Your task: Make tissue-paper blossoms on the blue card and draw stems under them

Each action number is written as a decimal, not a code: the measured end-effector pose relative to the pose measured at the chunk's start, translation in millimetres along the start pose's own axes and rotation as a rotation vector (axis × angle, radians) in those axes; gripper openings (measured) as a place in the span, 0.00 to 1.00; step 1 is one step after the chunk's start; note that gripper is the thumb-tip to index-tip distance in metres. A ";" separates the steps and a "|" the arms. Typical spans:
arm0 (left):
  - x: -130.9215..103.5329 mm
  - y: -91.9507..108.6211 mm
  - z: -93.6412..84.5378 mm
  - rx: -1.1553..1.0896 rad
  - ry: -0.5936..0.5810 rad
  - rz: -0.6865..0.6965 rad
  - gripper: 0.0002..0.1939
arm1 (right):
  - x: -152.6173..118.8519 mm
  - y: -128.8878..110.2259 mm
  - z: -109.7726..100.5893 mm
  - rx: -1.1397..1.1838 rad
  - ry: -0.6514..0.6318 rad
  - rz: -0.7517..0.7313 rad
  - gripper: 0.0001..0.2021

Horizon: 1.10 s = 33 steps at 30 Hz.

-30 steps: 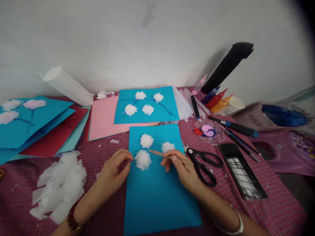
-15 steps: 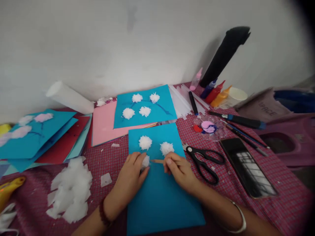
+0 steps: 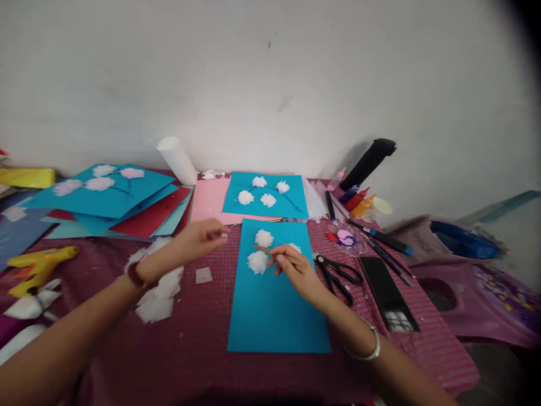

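A blue sheet (image 3: 276, 316) lies in front of me with three white paper puffs near its top. My right hand (image 3: 296, 270) grips a thin brown stick (image 3: 262, 248), its tip above the lower-left puff (image 3: 258, 262); the hand partly covers the right puff (image 3: 293, 248). Off the sheet's left edge, my left hand (image 3: 203, 239) hangs above the cloth with curled fingers; whether anything small is between them is too blurred to tell. Below that wrist lies a pile of white paper squares (image 3: 158, 299), with one loose square (image 3: 203, 275) beside it.
Behind the sheet is a blue card (image 3: 270, 211) with puffs and a painted branch. Black scissors (image 3: 338, 273), a phone (image 3: 386, 293), a paint palette (image 3: 344, 237) and paint bottles (image 3: 359, 203) are right. Stacked cards (image 3: 105, 197) and a yellow glue gun (image 3: 42, 268) are left.
My left hand has let go of the lower-left puff and moved left, off the sheet. My right hand still holds the stick, now over that puff. The head view has shifted.
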<state>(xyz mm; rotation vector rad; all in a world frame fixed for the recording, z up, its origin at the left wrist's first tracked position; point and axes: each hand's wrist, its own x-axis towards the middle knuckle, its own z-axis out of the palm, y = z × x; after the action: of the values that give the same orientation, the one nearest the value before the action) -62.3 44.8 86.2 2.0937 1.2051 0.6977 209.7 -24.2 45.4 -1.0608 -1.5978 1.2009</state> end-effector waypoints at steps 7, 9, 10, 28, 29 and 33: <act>34.8 75.6 -88.8 -0.945 0.548 0.127 0.14 | -34.6 -13.1 25.5 -0.075 -0.036 -0.001 0.11; 20.0 83.0 -77.4 -0.940 0.494 0.117 0.16 | -47.8 -11.9 22.4 -0.105 0.003 0.001 0.11; 8.0 83.0 -64.4 -0.899 0.465 0.133 0.16 | -54.2 -10.4 18.8 -0.121 0.037 0.001 0.11; -116.2 62.1 123.1 -0.717 0.476 -0.512 0.24 | -154.4 28.9 -23.9 -0.313 0.129 0.025 0.17; -111.0 59.5 123.6 -0.744 0.474 -0.530 0.24 | -155.5 29.9 -23.4 -0.315 0.164 0.026 0.18; -93.2 44.0 121.9 -0.834 0.259 -0.470 0.18 | -156.0 39.0 -26.6 -0.298 0.330 0.043 0.17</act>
<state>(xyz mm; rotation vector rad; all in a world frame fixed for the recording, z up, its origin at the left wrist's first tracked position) 6.1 -85.2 23.8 1.0186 1.1920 1.0318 283.6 -158.8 -9.1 -1.4090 -1.5241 0.7765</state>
